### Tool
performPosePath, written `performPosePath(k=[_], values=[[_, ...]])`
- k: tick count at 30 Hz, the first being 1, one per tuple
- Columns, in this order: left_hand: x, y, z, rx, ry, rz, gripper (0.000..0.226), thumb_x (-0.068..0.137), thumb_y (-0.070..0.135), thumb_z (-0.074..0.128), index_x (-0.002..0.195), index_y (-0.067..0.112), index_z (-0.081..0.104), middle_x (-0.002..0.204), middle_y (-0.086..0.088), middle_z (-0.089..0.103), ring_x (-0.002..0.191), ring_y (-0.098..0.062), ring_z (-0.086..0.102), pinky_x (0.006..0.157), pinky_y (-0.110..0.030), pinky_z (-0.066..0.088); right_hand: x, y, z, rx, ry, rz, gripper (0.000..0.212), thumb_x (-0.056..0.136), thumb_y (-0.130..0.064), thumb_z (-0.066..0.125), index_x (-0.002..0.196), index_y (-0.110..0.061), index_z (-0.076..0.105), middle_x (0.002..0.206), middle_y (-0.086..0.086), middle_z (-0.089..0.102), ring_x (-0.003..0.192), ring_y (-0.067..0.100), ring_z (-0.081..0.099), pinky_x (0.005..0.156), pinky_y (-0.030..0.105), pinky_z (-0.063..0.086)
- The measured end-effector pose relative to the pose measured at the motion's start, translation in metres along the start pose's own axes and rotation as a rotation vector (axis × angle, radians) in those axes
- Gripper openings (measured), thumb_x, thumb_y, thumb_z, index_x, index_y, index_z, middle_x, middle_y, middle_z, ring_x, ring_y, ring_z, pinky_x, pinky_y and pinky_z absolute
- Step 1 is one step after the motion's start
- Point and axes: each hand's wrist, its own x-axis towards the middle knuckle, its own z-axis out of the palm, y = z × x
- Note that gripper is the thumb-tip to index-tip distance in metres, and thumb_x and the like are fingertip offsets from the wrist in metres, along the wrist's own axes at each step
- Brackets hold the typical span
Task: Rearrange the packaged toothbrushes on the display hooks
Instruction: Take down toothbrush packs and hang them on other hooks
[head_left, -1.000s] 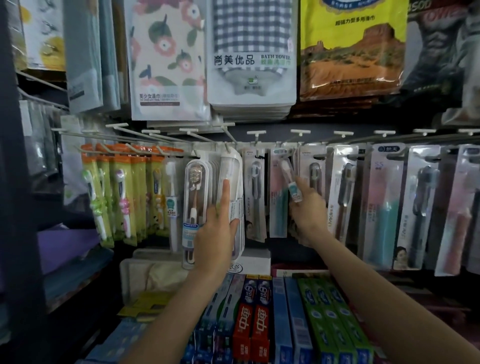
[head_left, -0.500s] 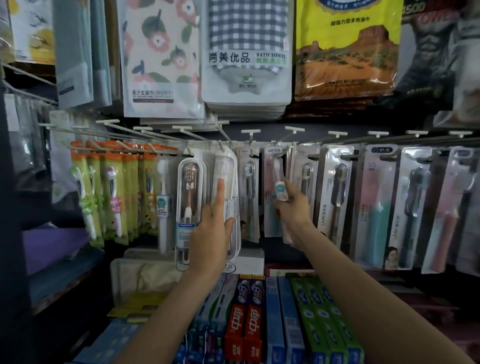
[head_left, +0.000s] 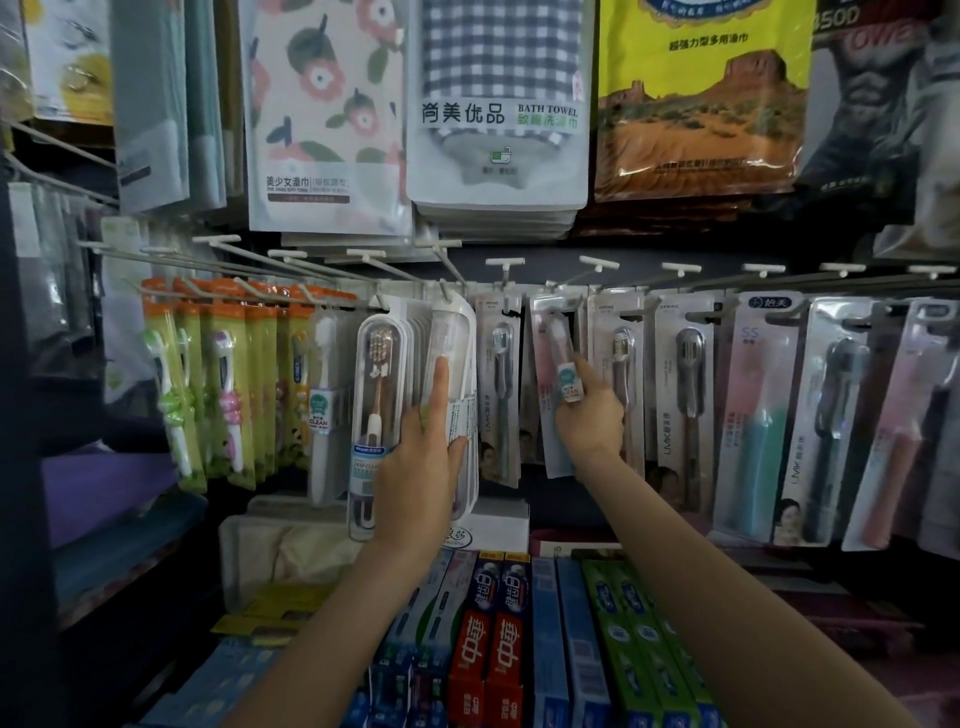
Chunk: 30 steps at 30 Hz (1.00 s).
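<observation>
Since a second ago the right hand's pack has swung more upright, its top nearer the hook. Orange-topped packs (head_left: 228, 384) hang at far left, their print unreadable. Next, the left hand (head_left: 423, 457) presses a clear toothbrush case (head_left: 376, 415) on its hook, index finger straight up, thumb hidden. Rightward, the right hand (head_left: 589, 415) pinches a pink-backed toothbrush pack (head_left: 553, 358) labelled "CLEAN", covering its lower half. "UMK" packs (head_left: 680, 400) hang beyond; toothpaste boxes (head_left: 501, 660) lie below.

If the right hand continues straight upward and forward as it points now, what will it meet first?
Probably the display hook above the pack that the right hand holds; depth is unclear, so the pink hanging pack behind might come first.
</observation>
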Motion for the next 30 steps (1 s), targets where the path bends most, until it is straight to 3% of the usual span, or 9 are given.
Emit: performPosePath(k=[6, 9, 12, 16, 20, 23, 26, 30], values=[[0.0, 0.005, -0.011, -0.037, -0.018, 0.008, 0.083, 0.094, 0.022, 0.05, 0.141, 0.036, -0.017, 0.138, -0.006, 0.035, 0.062, -0.014, 0.05, 0.046, -0.022, 0.038, -0.002, 0.005, 0.004, 0.419, -0.056, 0.139, 0.055, 0.088, 0.0, 0.053, 0.136, -0.024, 0.043, 0.125, 0.007, 0.057, 0.107, 0.024, 0.057, 0.093, 0.045, 0.05], [-0.002, 0.015, -0.015, -0.045, 0.011, 0.005, 0.078, 0.093, 0.021, 0.05, 0.143, 0.032, -0.01, 0.149, -0.005, 0.018, 0.086, -0.018, 0.058, 0.056, -0.021, 0.046, -0.004, 0.008, 0.002, 0.498, -0.082, 0.131, 0.06, 0.087, 0.006, 0.051, 0.139, -0.023, 0.04, 0.129, 0.004, 0.053, 0.11, 0.02, 0.055, 0.093, 0.041, 0.05], [-0.001, 0.031, -0.016, -0.069, 0.128, 0.04, 0.066, 0.089, 0.018, 0.056, 0.145, 0.021, 0.02, 0.144, -0.01, 0.025, 0.115, -0.027, 0.05, 0.083, -0.032, 0.052, -0.013, 0.01, -0.005, 0.544, -0.104, 0.082, 0.06, 0.088, 0.007, 0.05, 0.138, -0.024, 0.041, 0.126, 0.001, 0.054, 0.101, 0.014, 0.055, 0.087, 0.032, 0.051], [0.007, 0.047, -0.015, -0.093, 0.222, 0.126, 0.048, 0.088, 0.013, 0.054, 0.133, 0.014, 0.037, 0.133, -0.008, 0.033, 0.115, -0.025, 0.048, 0.092, -0.034, 0.049, -0.031, 0.011, -0.021, 0.606, -0.159, 0.011, 0.059, 0.09, 0.005, 0.049, 0.139, -0.025, 0.038, 0.119, -0.006, 0.053, 0.097, 0.012, 0.055, 0.086, 0.03, 0.049], [0.013, 0.058, -0.013, -0.126, 0.192, 0.118, 0.045, 0.09, 0.018, 0.048, 0.133, 0.008, 0.041, 0.129, -0.011, 0.048, 0.119, -0.024, 0.047, 0.099, -0.031, 0.038, -0.048, 0.018, -0.038, 0.571, -0.194, -0.127, 0.061, 0.09, 0.003, 0.052, 0.13, -0.042, 0.039, 0.137, -0.001, 0.045, 0.113, 0.018, 0.054, 0.091, 0.034, 0.051], [0.015, 0.065, -0.01, -0.178, 0.139, 0.119, 0.045, 0.093, 0.015, 0.05, 0.136, 0.006, 0.039, 0.133, -0.009, 0.048, 0.125, -0.021, 0.042, 0.104, -0.025, 0.029, -0.061, 0.02, -0.053, 0.519, -0.219, -0.263, 0.066, 0.09, 0.001, 0.053, 0.122, -0.053, 0.038, 0.128, 0.004, 0.053, 0.101, 0.015, 0.055, 0.081, 0.027, 0.051], [0.022, 0.072, -0.008, -0.245, 0.108, 0.091, 0.045, 0.095, 0.012, 0.045, 0.139, 0.007, 0.036, 0.137, -0.007, 0.045, 0.129, -0.018, 0.037, 0.104, -0.018, 0.02, -0.068, 0.014, -0.066, 0.544, -0.26, -0.28, 0.065, 0.089, 0.001, 0.053, 0.122, -0.053, 0.039, 0.135, 0.003, 0.051, 0.106, 0.019, 0.057, 0.086, 0.029, 0.051], [0.031, 0.073, -0.01, -0.285, 0.112, 0.076, 0.044, 0.093, 0.004, 0.044, 0.137, 0.008, 0.039, 0.135, -0.006, 0.046, 0.127, -0.017, 0.038, 0.103, -0.018, 0.024, -0.072, -0.007, -0.083, 0.538, -0.387, -0.355, 0.063, 0.087, 0.003, 0.054, 0.124, -0.046, 0.039, 0.118, 0.003, 0.057, 0.073, 0.023, 0.054, 0.064, 0.03, 0.051]])
